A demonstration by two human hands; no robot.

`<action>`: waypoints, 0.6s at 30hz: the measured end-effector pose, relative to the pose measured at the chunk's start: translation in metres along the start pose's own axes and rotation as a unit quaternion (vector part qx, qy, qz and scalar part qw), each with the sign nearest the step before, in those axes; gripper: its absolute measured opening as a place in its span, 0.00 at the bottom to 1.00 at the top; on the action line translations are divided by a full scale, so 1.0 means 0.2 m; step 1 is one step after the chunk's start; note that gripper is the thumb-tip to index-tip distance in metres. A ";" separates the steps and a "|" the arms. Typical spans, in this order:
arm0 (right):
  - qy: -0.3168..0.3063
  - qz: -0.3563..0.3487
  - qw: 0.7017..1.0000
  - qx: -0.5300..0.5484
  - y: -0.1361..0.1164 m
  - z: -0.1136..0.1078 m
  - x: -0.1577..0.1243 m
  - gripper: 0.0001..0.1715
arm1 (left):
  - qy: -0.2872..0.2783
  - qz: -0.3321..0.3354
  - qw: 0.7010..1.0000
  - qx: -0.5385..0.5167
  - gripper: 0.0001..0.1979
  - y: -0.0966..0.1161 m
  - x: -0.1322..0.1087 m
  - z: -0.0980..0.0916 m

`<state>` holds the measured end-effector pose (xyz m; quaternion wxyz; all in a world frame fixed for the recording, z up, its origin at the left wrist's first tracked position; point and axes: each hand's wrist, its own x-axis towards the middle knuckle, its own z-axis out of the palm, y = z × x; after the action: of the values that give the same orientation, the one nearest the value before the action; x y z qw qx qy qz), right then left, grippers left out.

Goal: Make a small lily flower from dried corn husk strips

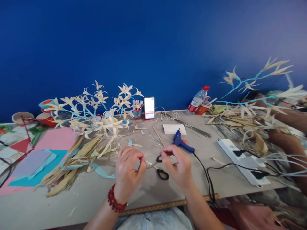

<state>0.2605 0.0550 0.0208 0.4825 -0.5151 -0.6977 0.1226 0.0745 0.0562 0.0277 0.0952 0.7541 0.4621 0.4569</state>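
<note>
My left hand [128, 171], with a red bead bracelet at the wrist, hovers over the table with fingers curled and fingertips pinched together. My right hand [177, 164] is just to its right, fingers also pinched. What either hand holds is too small to make out. Black-handled scissors [159, 167] lie on the table between and below the two hands. A blue glue gun [182, 143] rests just behind my right hand, its black cord running off to the right.
Dried leaves and pale leaf flowers on blue stems [96, 115] lie at the left, with coloured paper [40, 159] beside them. A white power strip [242, 159], a plastic bottle [199, 100], a cup [137, 112] and another person's arm [287, 140] are at the right.
</note>
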 end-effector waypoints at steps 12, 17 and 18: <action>-0.005 0.002 1.000 -0.010 0.08 0.09 0.02 0.04 | 0.017 -0.018 0.999 0.030 0.05 -0.10 -0.05 0.00; -0.135 0.070 0.983 -0.099 0.28 0.24 0.24 0.08 | -0.037 -0.038 0.998 0.031 0.06 -0.19 -0.10 0.09; -0.139 0.067 0.982 -0.109 0.32 0.30 0.29 0.07 | -0.042 -0.036 0.998 0.033 0.06 -0.20 -0.11 0.11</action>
<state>0.2512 0.1513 -0.0192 0.3127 -0.5883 -0.7308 0.1483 0.0636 0.0675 -0.0209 0.1062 0.7580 0.4995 0.4058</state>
